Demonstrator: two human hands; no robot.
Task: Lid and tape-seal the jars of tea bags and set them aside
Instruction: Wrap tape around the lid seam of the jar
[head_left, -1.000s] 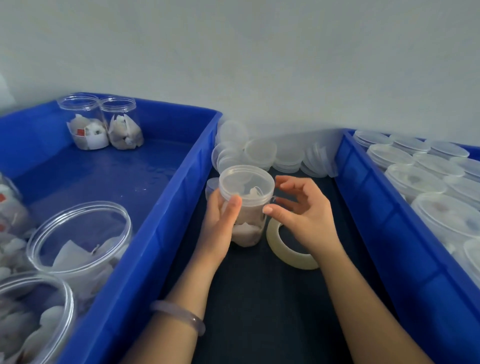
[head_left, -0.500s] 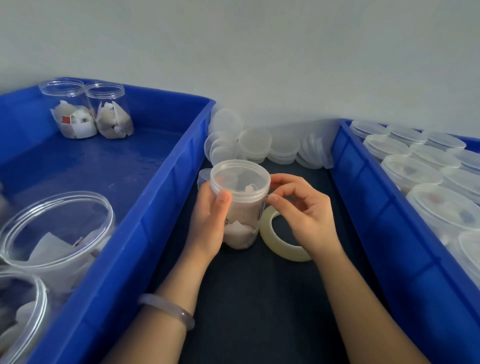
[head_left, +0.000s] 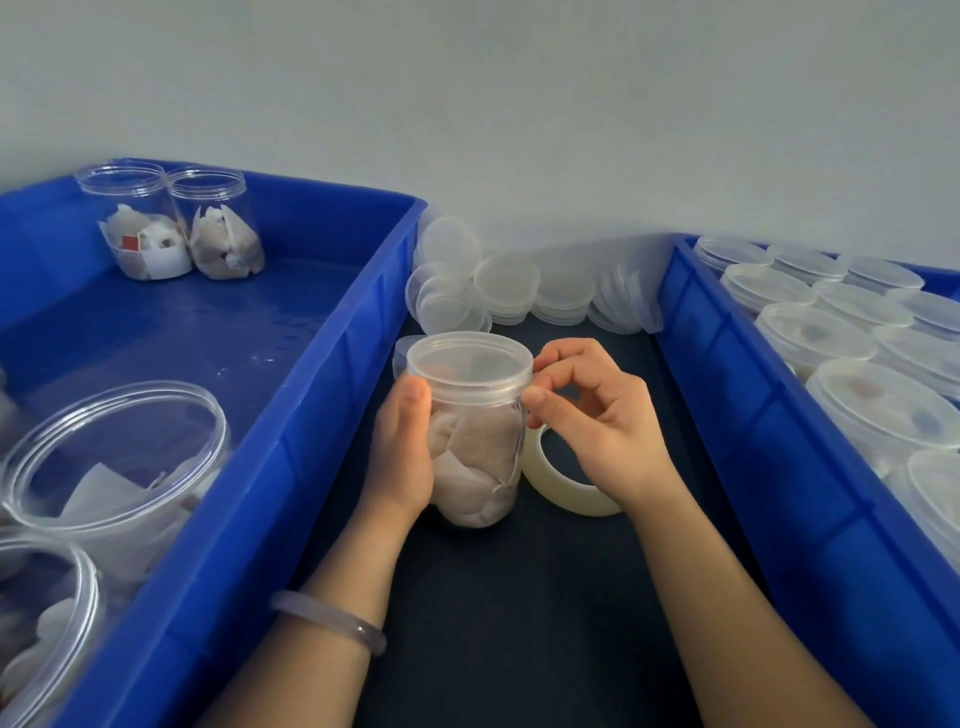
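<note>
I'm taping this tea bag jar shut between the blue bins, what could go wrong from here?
The right hand pinches the rim of the lid; a pull there might lift it before tape holds it.
Only the left hand grips the jar, so it might twist or tip.
The tape roll lies beside the jar under the right hand and might get nudged away.

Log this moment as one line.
left hand: grips jar | right hand: pinches lid rim | tape roll: beside jar | stage: lid on
</note>
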